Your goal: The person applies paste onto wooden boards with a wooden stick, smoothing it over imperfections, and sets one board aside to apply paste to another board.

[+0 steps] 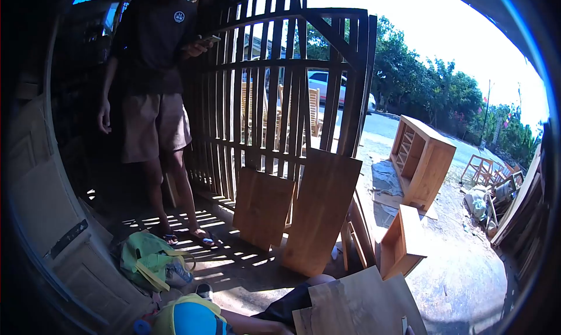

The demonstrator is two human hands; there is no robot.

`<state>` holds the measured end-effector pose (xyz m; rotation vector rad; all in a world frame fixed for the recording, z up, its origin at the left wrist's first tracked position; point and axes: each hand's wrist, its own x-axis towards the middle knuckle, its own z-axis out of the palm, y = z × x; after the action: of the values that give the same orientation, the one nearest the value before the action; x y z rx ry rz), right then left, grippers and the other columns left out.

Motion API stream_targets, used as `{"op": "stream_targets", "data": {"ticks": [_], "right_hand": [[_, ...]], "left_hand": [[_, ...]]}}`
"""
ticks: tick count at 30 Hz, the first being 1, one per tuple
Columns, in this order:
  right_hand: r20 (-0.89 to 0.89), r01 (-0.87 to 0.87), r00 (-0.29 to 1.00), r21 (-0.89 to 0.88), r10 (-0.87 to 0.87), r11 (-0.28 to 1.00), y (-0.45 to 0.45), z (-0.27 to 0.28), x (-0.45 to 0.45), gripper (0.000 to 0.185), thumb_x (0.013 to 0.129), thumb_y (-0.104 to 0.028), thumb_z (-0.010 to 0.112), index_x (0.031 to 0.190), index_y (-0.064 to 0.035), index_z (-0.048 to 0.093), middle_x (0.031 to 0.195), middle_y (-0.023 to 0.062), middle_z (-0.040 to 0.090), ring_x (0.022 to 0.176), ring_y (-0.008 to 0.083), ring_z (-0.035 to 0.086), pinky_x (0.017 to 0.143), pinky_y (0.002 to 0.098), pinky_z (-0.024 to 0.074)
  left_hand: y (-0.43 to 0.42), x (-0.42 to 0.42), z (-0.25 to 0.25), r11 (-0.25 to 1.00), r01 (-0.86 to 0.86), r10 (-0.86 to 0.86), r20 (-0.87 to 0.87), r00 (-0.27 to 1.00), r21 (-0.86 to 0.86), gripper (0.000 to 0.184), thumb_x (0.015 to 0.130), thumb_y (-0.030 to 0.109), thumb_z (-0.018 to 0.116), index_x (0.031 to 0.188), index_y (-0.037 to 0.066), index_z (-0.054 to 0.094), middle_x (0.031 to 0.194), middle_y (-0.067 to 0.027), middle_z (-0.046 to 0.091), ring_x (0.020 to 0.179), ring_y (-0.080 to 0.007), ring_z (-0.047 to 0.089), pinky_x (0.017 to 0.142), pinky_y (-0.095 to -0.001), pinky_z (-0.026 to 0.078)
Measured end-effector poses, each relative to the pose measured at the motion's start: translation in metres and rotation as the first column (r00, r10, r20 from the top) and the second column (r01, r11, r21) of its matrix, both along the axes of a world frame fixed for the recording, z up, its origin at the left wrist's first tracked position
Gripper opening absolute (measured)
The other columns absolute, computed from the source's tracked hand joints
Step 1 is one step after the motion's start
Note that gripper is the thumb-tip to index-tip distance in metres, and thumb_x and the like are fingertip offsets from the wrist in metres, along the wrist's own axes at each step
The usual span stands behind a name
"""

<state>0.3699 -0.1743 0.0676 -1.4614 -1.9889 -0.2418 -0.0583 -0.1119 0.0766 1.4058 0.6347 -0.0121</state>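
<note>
A pale wooden board [362,303] lies tilted across the bottom of the view, over a leg in dark shorts [286,306]. My left forearm [257,324], coming from a blue and yellow sleeve [193,317], reaches toward the board's left edge. My left hand is cut off by the lower edge of the view. Only a sliver of my right hand [409,331] shows at the bottom, against the board, beside a small pale upright thing [404,323] too small to name. Its fingers are mostly out of view.
Two brown panels [322,212] [264,208] lean by a slatted gate [280,78]. A wooden drawer [402,244] and cabinet [429,160] stand outside at right. A green bag [153,259] lies at left. Behind it stands a person [155,72] holding a phone [205,40].
</note>
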Motion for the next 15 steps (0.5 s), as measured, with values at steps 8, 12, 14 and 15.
{"op": "stream_targets", "data": {"ticks": [8,12,14,15], "right_hand": [[-0.546,-0.160,0.838,-0.232,0.008,0.959,-0.020,0.117,-0.080,0.032,0.104,-0.011,0.065,0.136,-0.0079,0.069,0.118,0.0144,0.074,0.090,0.0282,0.071,0.074,0.0382,0.0588],[-0.579,-0.164,0.815,-0.277,-0.028,0.947,-0.025,0.119,-0.088,0.034,0.104,-0.010,0.063,0.137,-0.0085,0.069,0.111,0.0142,0.074,0.086,0.0254,0.070,0.071,0.0367,0.0580],[-0.588,-0.161,0.808,-0.295,-0.046,0.942,-0.026,0.120,-0.089,0.035,0.104,-0.009,0.062,0.138,-0.0088,0.068,0.108,0.0141,0.075,0.083,0.0240,0.070,0.069,0.0359,0.0575],[-0.593,-0.158,0.804,-0.301,-0.055,0.940,-0.028,0.120,-0.090,0.035,0.104,-0.008,0.062,0.139,-0.0089,0.068,0.106,0.0141,0.075,0.082,0.0233,0.070,0.068,0.0356,0.0573]], "left_hand": [[0.000,-0.002,0.000,1.000,0.009,-0.009,-0.038,0.999,0.008,0.070,0.088,0.043,0.086,0.140,0.001,0.065,0.140,-0.0151,0.068,0.131,-0.0301,0.061,0.113,-0.0387,0.046],[0.000,-0.003,-0.002,1.000,0.015,-0.015,-0.039,0.999,0.004,0.071,0.088,0.043,0.087,0.141,0.001,0.064,0.140,-0.0153,0.068,0.132,-0.0302,0.060,0.113,-0.0389,0.046],[0.000,-0.005,-0.002,1.000,0.017,-0.017,-0.044,0.999,0.007,0.071,0.088,0.043,0.087,0.141,0.001,0.064,0.140,-0.0154,0.068,0.132,-0.0303,0.060,0.114,-0.0389,0.046],[0.000,-0.005,-0.002,1.000,0.019,-0.019,-0.044,0.999,0.006,0.071,0.087,0.043,0.087,0.141,0.001,0.064,0.140,-0.0155,0.068,0.132,-0.0304,0.060,0.114,-0.0390,0.046]]}}
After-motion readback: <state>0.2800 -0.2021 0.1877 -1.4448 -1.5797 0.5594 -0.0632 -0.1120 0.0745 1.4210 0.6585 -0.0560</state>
